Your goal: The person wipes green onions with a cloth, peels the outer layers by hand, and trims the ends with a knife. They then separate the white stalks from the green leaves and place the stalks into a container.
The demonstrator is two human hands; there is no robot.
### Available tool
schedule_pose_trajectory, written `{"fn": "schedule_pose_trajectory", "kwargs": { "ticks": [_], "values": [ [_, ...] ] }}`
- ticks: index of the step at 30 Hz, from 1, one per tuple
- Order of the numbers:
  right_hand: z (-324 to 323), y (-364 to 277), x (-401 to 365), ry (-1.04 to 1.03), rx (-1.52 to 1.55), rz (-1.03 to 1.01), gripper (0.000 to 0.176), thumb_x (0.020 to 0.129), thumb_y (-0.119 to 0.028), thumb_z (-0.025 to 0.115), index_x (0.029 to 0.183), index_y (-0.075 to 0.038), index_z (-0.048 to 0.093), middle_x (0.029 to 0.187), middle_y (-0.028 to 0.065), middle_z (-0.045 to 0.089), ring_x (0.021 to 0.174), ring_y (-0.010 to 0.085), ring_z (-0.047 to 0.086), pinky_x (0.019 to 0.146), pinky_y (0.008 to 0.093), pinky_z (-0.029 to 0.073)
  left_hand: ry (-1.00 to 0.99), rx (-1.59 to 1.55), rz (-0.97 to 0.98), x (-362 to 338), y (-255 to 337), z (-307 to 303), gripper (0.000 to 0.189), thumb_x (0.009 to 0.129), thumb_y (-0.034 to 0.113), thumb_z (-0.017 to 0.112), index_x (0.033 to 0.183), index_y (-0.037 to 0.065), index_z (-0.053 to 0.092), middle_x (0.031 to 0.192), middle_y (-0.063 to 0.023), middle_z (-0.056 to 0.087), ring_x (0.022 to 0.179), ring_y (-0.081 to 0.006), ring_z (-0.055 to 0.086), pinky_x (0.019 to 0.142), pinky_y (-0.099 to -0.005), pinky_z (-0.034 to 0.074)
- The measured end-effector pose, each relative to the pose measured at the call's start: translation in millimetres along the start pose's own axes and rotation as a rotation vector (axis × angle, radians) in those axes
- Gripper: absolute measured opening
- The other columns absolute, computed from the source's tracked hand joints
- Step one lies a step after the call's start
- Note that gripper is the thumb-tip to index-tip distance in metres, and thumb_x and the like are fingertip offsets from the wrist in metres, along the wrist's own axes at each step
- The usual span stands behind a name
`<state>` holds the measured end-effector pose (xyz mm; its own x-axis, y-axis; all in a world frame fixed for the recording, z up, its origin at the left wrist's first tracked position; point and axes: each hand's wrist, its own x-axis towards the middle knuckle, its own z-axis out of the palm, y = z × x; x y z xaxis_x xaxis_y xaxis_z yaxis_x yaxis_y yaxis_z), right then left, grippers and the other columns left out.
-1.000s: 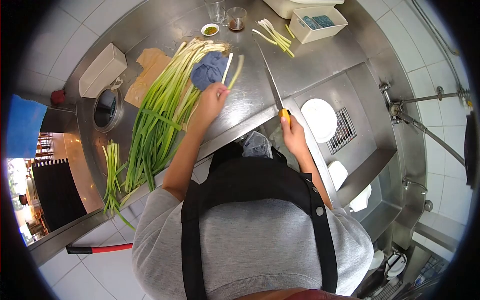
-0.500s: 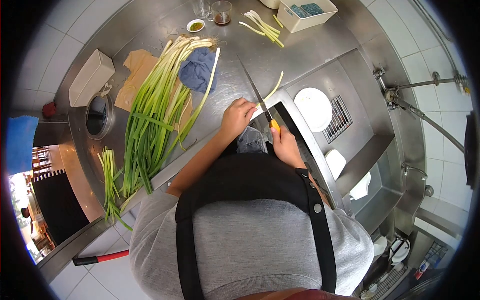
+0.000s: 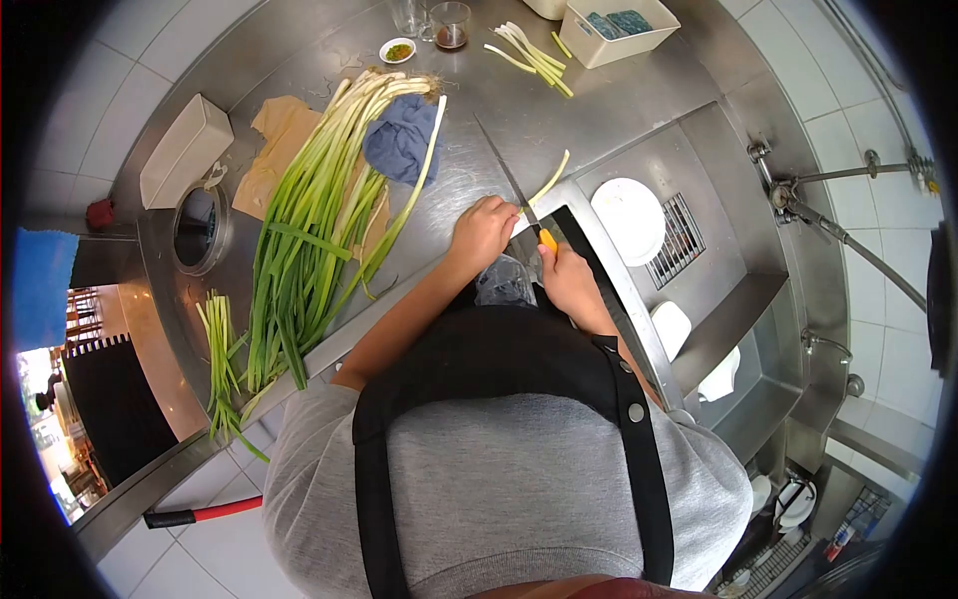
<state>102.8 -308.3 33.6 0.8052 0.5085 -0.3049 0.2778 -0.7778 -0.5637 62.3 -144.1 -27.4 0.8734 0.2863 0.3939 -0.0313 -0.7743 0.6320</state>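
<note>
My right hand point(image 3: 574, 285) is closed around the yellow handle of a long knife point(image 3: 507, 168), whose blade points away from me. My left hand point(image 3: 483, 234), fingers pinched, holds a pale spring onion stalk point(image 3: 550, 183) near the counter's edge. The blade crosses this stalk just beside my left fingertips, and the stalk's end sticks out to the right. Left of my hands lies a big bunch of spring onions point(image 3: 309, 240) with white roots at the far end. A crumpled blue cloth point(image 3: 401, 140) sits against it.
A sink point(image 3: 720, 180) with a white plate point(image 3: 628, 222) is on the right. Trimmed stalks point(image 3: 534, 58) lie at the back near a white bin point(image 3: 621, 40). A clear plastic bag point(image 3: 505, 282) hangs below my hands. A round opening point(image 3: 198, 232) is at the left.
My right hand and the knife have shifted slightly up and away from me, the handle now more covered by my fingers. The left hand keeps its hold on the stalk.
</note>
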Motion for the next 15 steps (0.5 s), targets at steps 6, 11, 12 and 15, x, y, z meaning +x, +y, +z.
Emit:
{"fn": "schedule_pose_trajectory", "kwargs": {
  "ticks": [6, 11, 12, 15],
  "values": [
    [6.4, 0.1, 3.4, 0.04, 0.011, 0.04, 0.046, 0.093, -0.037, 0.043, 0.09, 0.007, 0.054, 0.08, 0.0315, 0.059, 0.082, 0.0476, 0.057, 0.072, 0.0516, 0.046, -0.083, -0.144, -0.196, -12.0, 15.8, -4.6, 0.007, 0.075, 0.009, 0.064, 0.079, 0.003, 0.063, 0.075, -0.0121, 0.061, 0.071, -0.0274, 0.061, 0.063, -0.0367, 0.049],
    [4.0, -1.8, -0.9, 0.052, 0.058, 0.056, 0.045, 0.093, -0.036, 0.043, 0.089, 0.007, 0.053, 0.079, 0.0321, 0.059, 0.08, 0.0488, 0.057, 0.073, 0.0518, 0.046, 0.031, -0.13, -0.422, -13.2, -22.3, -51.4, 0.014, 0.073, 0.017, 0.069, 0.076, 0.004, 0.065, 0.073, -0.014, 0.062, 0.068, -0.0299, 0.062, 0.062, -0.0364, 0.048],
    [4.1, 0.4, -2.2, 0.052, 0.076, 0.048, 0.044, 0.093, -0.036, 0.043, 0.089, 0.007, 0.053, 0.079, 0.0322, 0.059, 0.081, 0.0487, 0.057, 0.072, 0.0516, 0.045, 0.012, 0.035, -0.421, -14.4, -34.1, -62.8, 0.017, 0.073, 0.02, 0.071, 0.075, 0.004, 0.065, 0.074, -0.014, 0.063, 0.068, -0.0304, 0.061, 0.061, -0.0367, 0.048],
    [1.4, 3.0, -5.7, 0.068, 0.139, 0.025, 0.043, 0.093, -0.034, 0.044, 0.089, 0.007, 0.053, 0.079, 0.032, 0.059, 0.081, 0.0484, 0.057, 0.071, 0.0515, 0.045, 0.07, 0.23, -0.311, -8.8, -49.1, -74.2, 0.023, 0.072, 0.025, 0.073, 0.076, 0.003, 0.066, 0.077, -0.0143, 0.063, 0.066, -0.0313, 0.06, 0.06, -0.0375, 0.047]
  ]
}}
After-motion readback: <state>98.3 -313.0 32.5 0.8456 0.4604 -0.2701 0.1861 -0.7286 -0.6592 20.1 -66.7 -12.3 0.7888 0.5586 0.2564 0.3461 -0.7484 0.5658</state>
